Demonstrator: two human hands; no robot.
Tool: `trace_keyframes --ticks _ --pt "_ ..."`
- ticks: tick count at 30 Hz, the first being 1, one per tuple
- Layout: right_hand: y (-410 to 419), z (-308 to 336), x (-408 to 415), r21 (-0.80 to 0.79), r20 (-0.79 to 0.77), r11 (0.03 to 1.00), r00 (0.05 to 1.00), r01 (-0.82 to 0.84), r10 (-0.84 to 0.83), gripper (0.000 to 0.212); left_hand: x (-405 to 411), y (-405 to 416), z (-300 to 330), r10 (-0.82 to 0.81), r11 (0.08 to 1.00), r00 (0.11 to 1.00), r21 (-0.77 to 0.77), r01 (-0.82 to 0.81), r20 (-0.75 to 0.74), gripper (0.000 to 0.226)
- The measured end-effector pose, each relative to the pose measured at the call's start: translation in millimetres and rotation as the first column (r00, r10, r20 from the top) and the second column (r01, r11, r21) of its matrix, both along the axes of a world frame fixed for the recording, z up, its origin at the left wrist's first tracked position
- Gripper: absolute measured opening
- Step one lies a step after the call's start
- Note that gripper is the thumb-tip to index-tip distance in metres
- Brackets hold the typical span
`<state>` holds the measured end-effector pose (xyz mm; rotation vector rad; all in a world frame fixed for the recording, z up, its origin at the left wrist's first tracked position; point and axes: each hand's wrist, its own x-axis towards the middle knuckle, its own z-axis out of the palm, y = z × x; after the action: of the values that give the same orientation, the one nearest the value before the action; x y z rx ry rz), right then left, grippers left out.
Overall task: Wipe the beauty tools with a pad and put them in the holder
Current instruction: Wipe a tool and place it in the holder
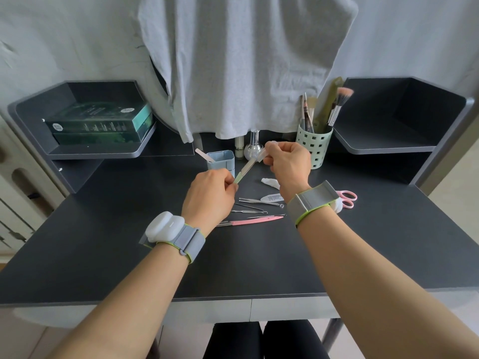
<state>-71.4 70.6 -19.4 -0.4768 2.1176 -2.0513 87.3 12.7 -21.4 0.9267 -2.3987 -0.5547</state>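
Nearest, two bare forearms reach out over the dark desk (103,255), each wrist wrapped in a grey band with a green edge; the left band (178,239) carries a white pod.

Just beyond the wrists, loose tools lie on the desk between the arms: a pink-handled tool (255,220) nearest, then thin metal picks (248,211) and metal tweezers (255,201), with a small white packet (270,197) beside them. Pink scissors (347,198) lie to the right, partly hidden behind the right wrist. A crumpled white pad (270,183) rests on the desk just left of the right wrist.

Above these, the left hand (210,195) has its fingers curled, pinching the pale green handle end of a slim tool (245,170) that slants up to the right. The right hand (287,164) has its fingers closed on a thin, pale wipe (260,158) wrapped around the tool's far metal end.

Farther back, a light blue holder (221,163) stands left of centre with a nail file (204,154) leaning out of it. To its right stand a small tube and a round glass bottle (251,149), then a pale green perforated cup (315,146) full of brushes. Grey shelves flank the desk at the far left and right; dark green boxes (101,123) sit on the left one. A grey cloth (246,60) hangs at the back.
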Motion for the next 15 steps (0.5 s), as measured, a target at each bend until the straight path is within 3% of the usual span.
trace_keyframes --ticks 15 --pt "-1.2 -1.4 -0.3 -0.005 -0.006 1.000 1.000 -0.003 0.003 0.016 -1.9 2.2 -0.7 -0.047 0.998 0.999 -0.029 0.048 0.023 0.015"
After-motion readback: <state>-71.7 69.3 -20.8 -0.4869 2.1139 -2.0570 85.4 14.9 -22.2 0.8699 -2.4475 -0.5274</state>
